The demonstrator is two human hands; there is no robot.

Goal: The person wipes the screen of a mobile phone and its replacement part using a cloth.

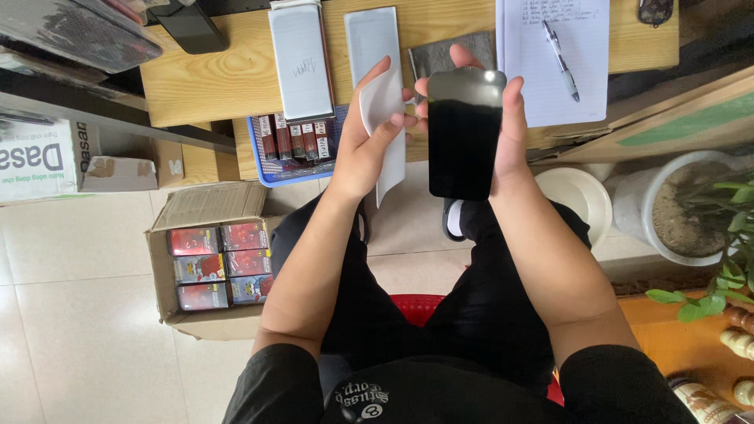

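The right hand [509, 129] was clamped around the edges of a black phone [465, 133], held upright above the lap. Just left of it, the left hand [369, 137] pinched a white sleeve [385, 118] between thumb and fingers. Beyond lay the wooden table [228, 74], with a pen [561, 59] on paper [558, 86] at far right. A cardboard box [208, 212] stood on the floor at left.

Both your forearms run up from bottom centre, bare to the elbows. Left hand [369, 137] pinches thumb against fingers, palm right. Right hand [503, 129] cupped, fingers wrapped, top centre.
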